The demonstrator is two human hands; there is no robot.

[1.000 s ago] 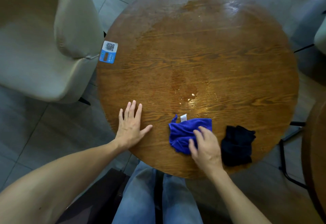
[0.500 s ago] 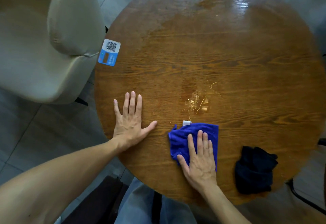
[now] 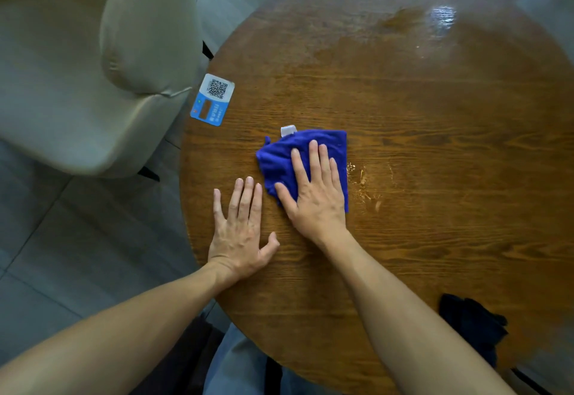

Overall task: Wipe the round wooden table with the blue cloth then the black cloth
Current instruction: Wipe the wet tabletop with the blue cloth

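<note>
The round wooden table [image 3: 435, 108] fills most of the view. My right hand [image 3: 313, 191] lies flat, palm down, pressing the blue cloth [image 3: 279, 158] onto the tabletop left of centre. The cloth has a small white tag at its far edge. My left hand [image 3: 240, 230] rests flat on the wood just beside it, fingers spread, holding nothing. A wet smear [image 3: 365, 183] glistens right of the blue cloth. The black cloth [image 3: 475, 326] lies crumpled at the near right edge of the table, untouched.
A blue and white QR-code sticker [image 3: 212, 99] sits on the table's left edge. A beige upholstered chair [image 3: 93, 62] stands close on the left. Grey floor tiles surround the table. My jeans-clad legs [image 3: 239, 366] show below the near edge.
My right hand has pushed the blue cloth away from the near edge and leftwards across the wet patch. The left hand has stayed flat on the table. The view has shifted.
</note>
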